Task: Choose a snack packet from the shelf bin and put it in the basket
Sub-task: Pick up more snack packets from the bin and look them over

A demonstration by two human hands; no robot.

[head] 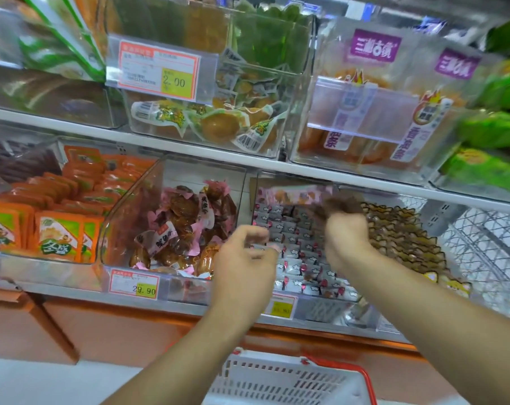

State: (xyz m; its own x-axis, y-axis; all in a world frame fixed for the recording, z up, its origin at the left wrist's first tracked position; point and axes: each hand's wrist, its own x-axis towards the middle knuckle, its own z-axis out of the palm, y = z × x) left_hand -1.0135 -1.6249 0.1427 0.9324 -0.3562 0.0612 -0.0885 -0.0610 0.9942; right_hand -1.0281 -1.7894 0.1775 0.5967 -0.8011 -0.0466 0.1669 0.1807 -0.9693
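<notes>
Basket (280, 381) sat lowest, right under the arms, with open room above it. Left hand (245, 258) was half-curled over the bin (330, 309); couldn't tell if it held anything. Right hand (346, 229) pinched a blurry packet (294, 195) up near the shelf edge (365, 176). It looked light, crinkly and slippery, so I'd grip the sealed end.

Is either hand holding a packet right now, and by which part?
The right hand grips a blurred pink-and-brown snack packet by its right end. Whether the left hand holds anything cannot be told.
</notes>
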